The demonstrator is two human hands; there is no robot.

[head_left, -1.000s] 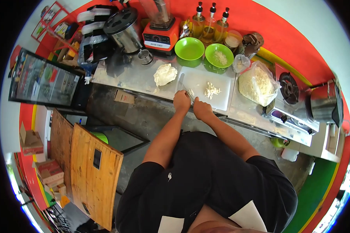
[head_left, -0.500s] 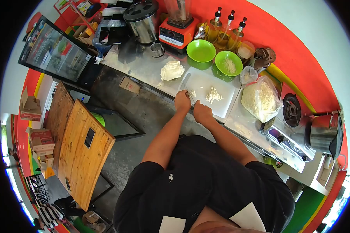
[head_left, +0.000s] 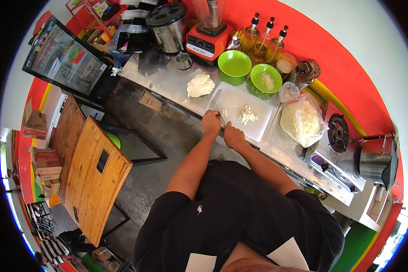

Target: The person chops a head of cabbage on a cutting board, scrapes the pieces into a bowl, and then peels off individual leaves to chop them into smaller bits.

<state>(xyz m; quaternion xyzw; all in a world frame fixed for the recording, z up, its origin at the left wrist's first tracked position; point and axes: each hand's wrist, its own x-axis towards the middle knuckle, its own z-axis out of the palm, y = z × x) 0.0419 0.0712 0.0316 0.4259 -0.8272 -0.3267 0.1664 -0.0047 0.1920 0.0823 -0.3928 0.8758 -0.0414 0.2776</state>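
Observation:
My left hand [head_left: 211,123] is closed at the near left edge of a white cutting board [head_left: 263,106], its fingertips by a few small pale pieces. What it pinches is too small to make out. Beside it my right hand [head_left: 234,136] is closed around a knife [head_left: 222,119], whose thin dark blade points toward the left fingertips. A pile of white chopped pieces [head_left: 248,115], resembling garlic, lies mid-board. Toward the board's upper left corner is a grey, blade-like shape [head_left: 216,97]. A crumpled white mound [head_left: 200,85] rests on the steel counter left of the board.
Two green bowls [head_left: 234,64] stand behind the board, one containing pale shreds. Farther back are oil bottles [head_left: 260,44] and a red blender [head_left: 207,41]. On the right are a bag of pale shreds [head_left: 302,119] and a gas stove [head_left: 338,130]. A wooden table [head_left: 95,181] stands left.
Both hands stay close together at the board's near edge, with only slight finger movement. The whole view has shifted a little; the pile and bowls keep their places.

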